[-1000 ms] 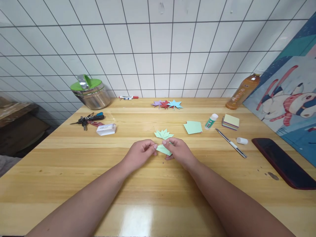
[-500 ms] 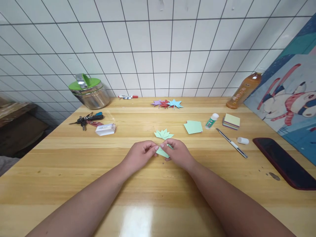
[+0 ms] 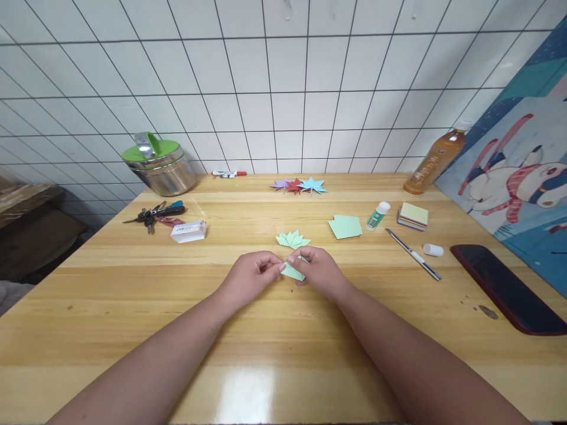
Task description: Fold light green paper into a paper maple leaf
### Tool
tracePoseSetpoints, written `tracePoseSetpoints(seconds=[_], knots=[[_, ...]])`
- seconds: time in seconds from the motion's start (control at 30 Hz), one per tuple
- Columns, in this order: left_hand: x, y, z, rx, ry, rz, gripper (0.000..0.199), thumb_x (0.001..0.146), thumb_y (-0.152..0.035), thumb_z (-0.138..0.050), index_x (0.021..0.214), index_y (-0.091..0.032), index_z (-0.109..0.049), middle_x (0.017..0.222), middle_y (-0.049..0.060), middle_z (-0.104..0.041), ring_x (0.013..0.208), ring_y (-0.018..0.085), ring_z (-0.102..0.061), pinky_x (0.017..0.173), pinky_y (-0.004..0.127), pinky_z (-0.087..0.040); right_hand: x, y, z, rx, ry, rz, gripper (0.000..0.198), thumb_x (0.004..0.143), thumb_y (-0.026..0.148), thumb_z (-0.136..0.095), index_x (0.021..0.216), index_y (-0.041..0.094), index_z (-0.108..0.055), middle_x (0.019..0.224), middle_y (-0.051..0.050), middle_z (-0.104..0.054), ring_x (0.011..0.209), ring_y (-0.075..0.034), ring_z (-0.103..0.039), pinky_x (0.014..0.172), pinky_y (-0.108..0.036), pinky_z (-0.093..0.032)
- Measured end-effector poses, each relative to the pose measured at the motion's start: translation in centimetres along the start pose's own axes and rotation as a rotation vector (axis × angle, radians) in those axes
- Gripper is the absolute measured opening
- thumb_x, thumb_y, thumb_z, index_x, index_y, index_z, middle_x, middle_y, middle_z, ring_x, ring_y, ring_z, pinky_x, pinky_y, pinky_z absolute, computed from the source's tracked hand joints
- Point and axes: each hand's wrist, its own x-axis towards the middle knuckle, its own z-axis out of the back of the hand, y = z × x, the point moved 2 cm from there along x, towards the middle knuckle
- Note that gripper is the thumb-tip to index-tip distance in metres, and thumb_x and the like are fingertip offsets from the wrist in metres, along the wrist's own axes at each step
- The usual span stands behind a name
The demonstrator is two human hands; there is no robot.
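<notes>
A small piece of light green paper is pinched between my two hands, just above the wooden table. My left hand grips its left corner between thumb and fingers. On the other side my right hand is closed on the paper, thumb on top, covering part of it. Right behind the hands lies a fan-shaped folded green paper piece with pointed tips. Some flat green paper sheets rest to the right of it.
Folded paper leaves in purple, red and blue lie near the tiled wall. To the right are a glue stick, a sticky-note stack, a utility knife, a white cap, a phone and a bottle. Keys lie left.
Both hands keep their pinch on the green paper, with only a very slight shift of the paper and right hand. The view has moved a little; the other things lie as before.
</notes>
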Motion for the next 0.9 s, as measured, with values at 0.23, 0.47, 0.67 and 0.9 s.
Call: tracePoseSetpoints(seconds=[0.23,0.47,0.67,0.9], knots=[[0.3,0.9,0.4,-0.34,0.052,0.208,0.044,0.079,-0.052,-0.045,0.086,-0.013,-0.064,0.068,0.006,-0.066,0.066,0.017,-0.061,0.064,0.028,-0.047,0.1,-0.3,0.1,0.028,-0.019,-0.005,0.023,0.071,0.044,-0.058,0.075,0.021,-0.057,0.069,0.001,-0.052,0.062,-0.013,-0.052,0.052,-0.028,-0.054],[0.4,0.9,0.5,-0.28,0.148,0.214,0.041,0.076,-0.051,-0.051,0.076,-0.013,-0.066,0.071,0.007,-0.068,0.064,0.015,-0.059,0.062,0.026,-0.046,0.1,-0.1,0.0,-0.013,-0.026,0.002,0.022,0.072,0.042,-0.057,0.076,0.02,-0.057,0.073,0.0,-0.054,0.065,-0.014,-0.054,0.052,-0.027,-0.054],[0.3,0.8,0.3,-0.242,0.18,0.217,0.033,0.075,-0.045,-0.055,0.072,-0.014,-0.065,0.063,0.003,-0.065,0.056,0.011,-0.055,0.055,0.021,-0.042,-0.1,0.1,0.0,-0.017,-0.026,-0.016,0.019,0.073,0.039,-0.056,0.075,0.02,-0.056,0.072,0.001,-0.054,0.064,-0.013,-0.054,0.052,-0.026,-0.054],[0.2,1.1,0.4,-0.291,0.264,0.262,0.036,0.076,-0.047,-0.053,0.07,-0.013,-0.065,0.062,0.005,-0.068,0.057,0.013,-0.059,0.058,0.023,-0.043,0.1,-0.2,0.2,-0.024,-0.05,-0.039,0.019,0.072,0.039,-0.057,0.073,0.02,-0.056,0.066,0.002,-0.052,0.054,-0.011,-0.054,0.049,-0.026,-0.053]])
